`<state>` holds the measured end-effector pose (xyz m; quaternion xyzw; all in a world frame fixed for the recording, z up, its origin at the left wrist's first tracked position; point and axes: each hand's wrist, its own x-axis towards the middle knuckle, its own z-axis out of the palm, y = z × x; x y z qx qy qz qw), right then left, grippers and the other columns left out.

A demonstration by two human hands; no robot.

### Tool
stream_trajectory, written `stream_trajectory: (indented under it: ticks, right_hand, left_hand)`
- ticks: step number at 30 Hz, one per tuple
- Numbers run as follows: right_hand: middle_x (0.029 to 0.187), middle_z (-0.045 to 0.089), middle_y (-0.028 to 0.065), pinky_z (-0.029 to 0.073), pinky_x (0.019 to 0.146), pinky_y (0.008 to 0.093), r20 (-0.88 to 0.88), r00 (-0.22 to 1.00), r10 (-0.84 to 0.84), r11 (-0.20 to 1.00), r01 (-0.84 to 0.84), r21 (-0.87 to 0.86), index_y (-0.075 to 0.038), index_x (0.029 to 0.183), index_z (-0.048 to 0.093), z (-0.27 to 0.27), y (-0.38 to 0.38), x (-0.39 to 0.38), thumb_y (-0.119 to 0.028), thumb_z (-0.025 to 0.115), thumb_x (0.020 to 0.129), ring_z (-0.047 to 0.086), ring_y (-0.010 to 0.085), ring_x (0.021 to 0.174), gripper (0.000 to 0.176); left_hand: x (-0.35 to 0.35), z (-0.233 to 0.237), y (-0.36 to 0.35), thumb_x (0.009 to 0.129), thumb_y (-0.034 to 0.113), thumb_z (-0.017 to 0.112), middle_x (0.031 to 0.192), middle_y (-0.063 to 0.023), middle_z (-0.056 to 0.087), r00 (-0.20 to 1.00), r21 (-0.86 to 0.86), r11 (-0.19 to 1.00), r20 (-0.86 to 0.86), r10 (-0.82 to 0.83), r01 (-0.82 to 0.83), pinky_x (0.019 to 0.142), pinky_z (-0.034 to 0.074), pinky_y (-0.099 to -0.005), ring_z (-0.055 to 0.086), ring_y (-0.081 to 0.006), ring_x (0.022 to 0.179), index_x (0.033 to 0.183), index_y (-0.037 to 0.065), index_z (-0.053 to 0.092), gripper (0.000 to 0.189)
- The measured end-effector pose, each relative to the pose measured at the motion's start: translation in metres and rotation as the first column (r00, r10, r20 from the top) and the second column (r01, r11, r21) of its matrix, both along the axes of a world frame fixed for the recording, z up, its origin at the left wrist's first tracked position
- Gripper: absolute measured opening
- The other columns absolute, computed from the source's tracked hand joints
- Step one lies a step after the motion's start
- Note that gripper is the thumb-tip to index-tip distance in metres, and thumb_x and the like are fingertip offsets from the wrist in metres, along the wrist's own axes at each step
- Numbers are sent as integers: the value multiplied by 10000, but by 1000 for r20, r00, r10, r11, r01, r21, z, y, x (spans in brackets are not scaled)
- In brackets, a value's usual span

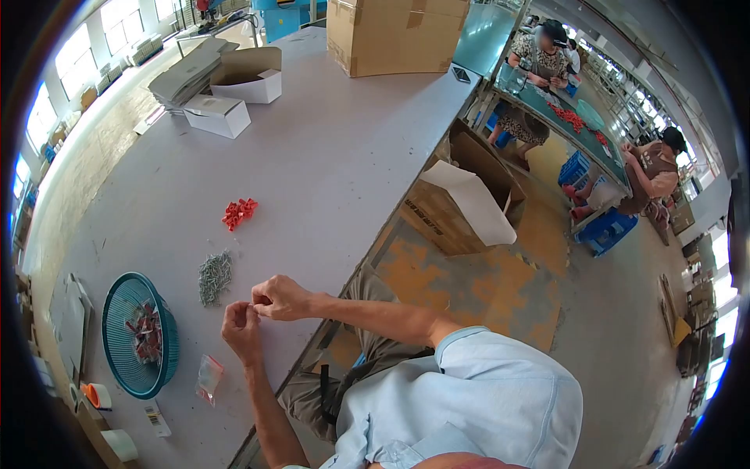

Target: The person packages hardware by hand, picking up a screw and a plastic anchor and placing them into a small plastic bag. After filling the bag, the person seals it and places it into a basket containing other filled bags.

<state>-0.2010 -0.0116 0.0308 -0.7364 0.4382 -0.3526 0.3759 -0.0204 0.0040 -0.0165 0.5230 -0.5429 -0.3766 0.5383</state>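
Note:
My left hand (241, 332) and my right hand (283, 298) meet over the near edge of the table, fingertips pinched together. Whatever lies between them is too small to make out. Just beyond them is a heap of small grey metal pieces, perhaps screws (215, 278). Farther off sits a little pile of red parts (238, 213). To the left stands a teal plastic basket (112, 332) with small red-and-clear packets (146, 334) inside. Closer to my left hand lies a clear plastic bag (209, 378) with something red in it.
A white label (157, 419) and tape rolls (97, 395) lie at the lower left. White boxes (217, 117) and a large carton (397, 37) stand on the far table. An open carton (453, 207) is on the floor beside it. Two people sit at another bench (582, 141).

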Motion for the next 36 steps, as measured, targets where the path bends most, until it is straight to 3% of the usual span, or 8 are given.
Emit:
stream_trajectory:
  ticks: [6,9,17,22,25,29,31,36]
  right_hand:
    - [1021,712,158,592,809,418,4,1000,-14,965,14,-264,-43,1047,726,-4,-1,-11,-115,798,846,722,328,921,225]
    - [969,707,156,584,776,425,-90,996,12,946,-41,-321,-48,997,736,-13,-6,-10,-80,770,848,713,334,886,155]
    - [819,708,67,519,636,290,188,981,-57,986,26,163,-4,1001,774,-15,-1,-6,-128,743,979,643,118,693,129]
    - [842,705,62,513,640,291,143,988,-51,998,57,-34,0,985,774,-1,1,-13,-157,749,988,655,119,729,159]
    - [854,707,65,512,639,288,-96,995,-28,992,15,-129,-4,978,775,-8,-1,-15,-149,757,980,657,122,736,146]
    - [867,713,47,528,698,258,53,998,-27,999,28,-28,17,997,756,0,2,-14,-138,750,991,640,90,753,155]
    - [877,722,51,540,714,260,52,999,0,999,2,-38,18,997,753,2,2,-13,-137,749,993,651,91,767,156]
    - [824,744,45,549,702,233,261,965,-12,990,-26,141,10,1004,763,-15,-3,-17,-122,738,992,679,78,750,134]
  left_hand:
    - [1,17,5,927,71,758,723,8,635,1000,109,994,-25,6,-3,581,456,-240,562,-58,647,896,7,710,86]
    - [-2,19,7,927,107,756,753,-46,703,993,77,997,112,-34,25,597,490,-271,609,-85,668,923,-14,748,121]
    - [10,23,8,1031,170,654,745,-23,679,975,188,977,-215,-61,103,581,489,-241,603,-63,652,935,-7,712,209]
    - [3,31,10,1025,247,702,973,-60,730,984,104,991,-163,-71,89,792,562,-275,685,-113,914,1121,5,714,261]
    - [0,22,8,986,228,761,1087,-80,738,989,-84,986,-13,-144,143,882,578,-310,695,-142,1035,1207,9,699,317]
    - [0,19,8,943,188,792,1034,-71,769,986,-40,987,-51,-160,158,793,575,-280,718,-126,930,1110,9,738,251]
    - [2,19,7,939,110,773,979,-74,767,925,51,964,-299,-233,260,764,577,-269,725,-126,874,1069,-9,735,181]
    - [7,19,8,969,38,738,992,-81,741,945,116,958,-230,-232,264,824,594,-274,725,-138,906,1076,-29,708,130]
